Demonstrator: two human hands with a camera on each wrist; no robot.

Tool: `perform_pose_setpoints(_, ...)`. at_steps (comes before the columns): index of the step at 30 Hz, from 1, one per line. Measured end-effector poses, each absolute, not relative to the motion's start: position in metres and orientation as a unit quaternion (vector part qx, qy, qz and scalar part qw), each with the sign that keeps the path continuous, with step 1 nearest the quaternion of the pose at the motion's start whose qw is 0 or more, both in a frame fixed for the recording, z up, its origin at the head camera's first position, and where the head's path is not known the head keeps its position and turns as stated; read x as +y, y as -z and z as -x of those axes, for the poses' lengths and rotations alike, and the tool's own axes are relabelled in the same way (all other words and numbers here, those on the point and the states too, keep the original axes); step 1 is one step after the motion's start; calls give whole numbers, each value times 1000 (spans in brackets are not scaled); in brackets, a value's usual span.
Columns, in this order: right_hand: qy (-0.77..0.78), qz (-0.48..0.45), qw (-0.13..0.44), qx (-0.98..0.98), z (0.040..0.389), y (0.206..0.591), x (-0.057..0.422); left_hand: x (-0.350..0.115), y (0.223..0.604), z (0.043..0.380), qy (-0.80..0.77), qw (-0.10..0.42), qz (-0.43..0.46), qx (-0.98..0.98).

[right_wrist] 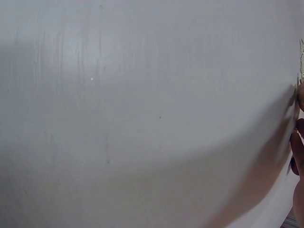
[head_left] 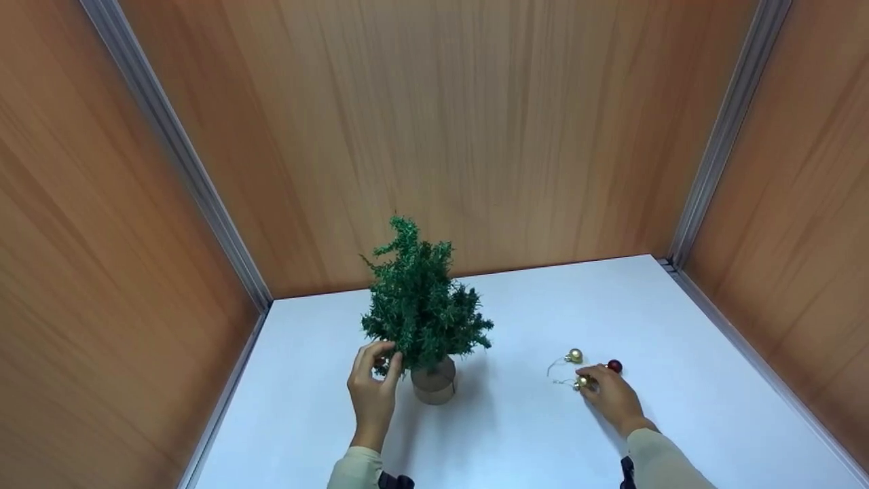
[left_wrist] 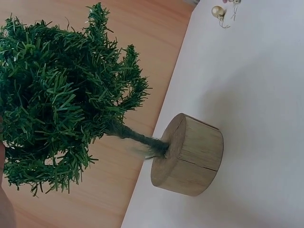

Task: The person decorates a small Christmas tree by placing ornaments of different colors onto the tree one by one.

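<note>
A small artificial Christmas tree (head_left: 421, 299) stands on the white table, its round wooden base (left_wrist: 194, 154) plain in the left wrist view. At its lower left branches, my left hand (head_left: 373, 390) has thumb and fingers curved round a branch tip; only the hand's edge shows in the left wrist view. To the right of the tree, my right hand (head_left: 614, 401) pinches a gold bauble (head_left: 582, 382) with a string loop, low over the table. The right wrist view catches just the fingertips (right_wrist: 297, 147) at its right edge.
Behind the pinched bauble lies another gold bauble (head_left: 576, 355) with its string. A dark red bauble (head_left: 614, 366) is close by the right hand's knuckles. Wood-grain panels (head_left: 475, 136) with grey metal corner strips (head_left: 719, 129) enclose the white table (head_left: 529, 435) at the back and sides.
</note>
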State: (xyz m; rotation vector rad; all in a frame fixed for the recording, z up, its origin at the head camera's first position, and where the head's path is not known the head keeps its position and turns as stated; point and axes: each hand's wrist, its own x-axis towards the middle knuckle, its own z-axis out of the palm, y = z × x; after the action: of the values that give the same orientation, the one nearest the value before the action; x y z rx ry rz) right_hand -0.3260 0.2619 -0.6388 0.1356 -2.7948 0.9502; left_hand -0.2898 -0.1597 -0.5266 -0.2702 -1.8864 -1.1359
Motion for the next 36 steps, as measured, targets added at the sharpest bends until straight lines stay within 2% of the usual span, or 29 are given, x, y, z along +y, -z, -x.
perform_pose_setpoints(22,-262,-34,139,-954,322,654,262,-156,529,300,477,447,119,-747)
perform_pose_setpoints(28,-236,-30,156,-959,317,653,264,-149,530,299,476,464,111,-738)
perform_pose_setpoints(36,-258,-37,151,-954,319,650,258,-141,502,281,487,477,100,-724)
